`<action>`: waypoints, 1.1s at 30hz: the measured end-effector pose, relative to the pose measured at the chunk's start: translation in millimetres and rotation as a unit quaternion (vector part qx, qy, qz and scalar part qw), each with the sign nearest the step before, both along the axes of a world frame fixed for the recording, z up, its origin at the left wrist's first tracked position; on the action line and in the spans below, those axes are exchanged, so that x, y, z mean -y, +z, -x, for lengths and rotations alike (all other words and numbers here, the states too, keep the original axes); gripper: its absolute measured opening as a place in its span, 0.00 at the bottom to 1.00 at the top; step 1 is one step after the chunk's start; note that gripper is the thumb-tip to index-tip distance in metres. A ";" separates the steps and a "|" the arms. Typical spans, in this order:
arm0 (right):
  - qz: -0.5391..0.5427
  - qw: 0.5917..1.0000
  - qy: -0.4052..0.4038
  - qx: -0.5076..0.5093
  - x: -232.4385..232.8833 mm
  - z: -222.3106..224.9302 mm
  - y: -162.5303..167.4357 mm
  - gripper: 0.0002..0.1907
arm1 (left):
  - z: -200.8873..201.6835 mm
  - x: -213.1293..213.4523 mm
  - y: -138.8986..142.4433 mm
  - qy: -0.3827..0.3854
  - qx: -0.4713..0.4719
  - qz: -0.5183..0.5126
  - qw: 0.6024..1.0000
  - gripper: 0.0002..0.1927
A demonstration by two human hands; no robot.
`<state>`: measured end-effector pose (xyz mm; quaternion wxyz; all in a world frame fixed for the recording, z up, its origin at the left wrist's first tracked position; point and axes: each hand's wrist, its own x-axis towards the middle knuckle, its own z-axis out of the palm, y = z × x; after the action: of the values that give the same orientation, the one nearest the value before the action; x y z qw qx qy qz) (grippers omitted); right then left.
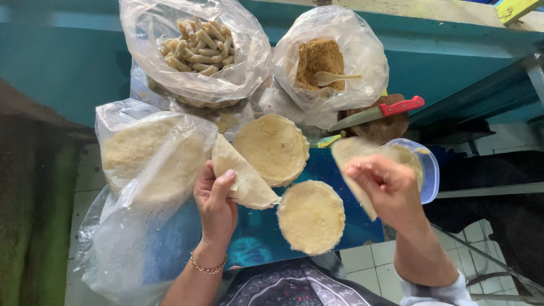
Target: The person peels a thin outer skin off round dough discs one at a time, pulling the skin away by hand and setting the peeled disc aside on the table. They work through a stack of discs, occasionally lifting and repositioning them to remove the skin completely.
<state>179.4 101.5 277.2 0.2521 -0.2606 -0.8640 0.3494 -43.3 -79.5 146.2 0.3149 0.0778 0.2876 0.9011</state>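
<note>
Blue table [266, 238] — knife [378, 112], bagged sticks [198, 48]

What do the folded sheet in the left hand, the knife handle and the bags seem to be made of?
The folded sheet in the left hand looks like thin, pale, matte dough: it bends softly and keeps a crease. The knife handle appears to be glossy red plastic, though painted wood is possible. The bags are clear, thin plastic film, crinkled and shiny.

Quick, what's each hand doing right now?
Left hand: closed on a folded wrapper.
Right hand: fingers pinched on a thin round wrapper.
</note>
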 end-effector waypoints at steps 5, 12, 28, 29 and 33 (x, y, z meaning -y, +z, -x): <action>0.147 0.988 0.036 -0.002 18.0 -3.7 -40.4 0.03 | -0.7 0.4 0.0 -0.003 -0.007 0.011 1.000 0.03; -0.030 0.998 -0.009 0.052 22.9 -0.9 -87.0 0.05 | -2.4 0.0 0.7 -0.013 -0.032 0.021 0.999 0.02; -0.101 0.987 -0.106 0.066 21.4 -13.8 -104.8 0.07 | -5.8 -3.3 -4.5 -0.018 -0.047 0.044 0.998 0.05; -0.114 0.987 -0.100 0.061 21.6 -14.2 -105.8 0.07 | -6.1 -3.9 -5.3 -0.017 -0.047 0.042 0.998 0.05; -0.154 0.984 -0.082 0.046 20.5 -9.6 -107.8 0.07 | -6.3 -5.3 -6.0 -0.017 -0.060 0.036 0.997 0.05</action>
<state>189.0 81.0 169.4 0.2766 -0.3042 -0.8941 0.1775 -37.0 -74.2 140.2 0.3146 0.1254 0.3365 0.8787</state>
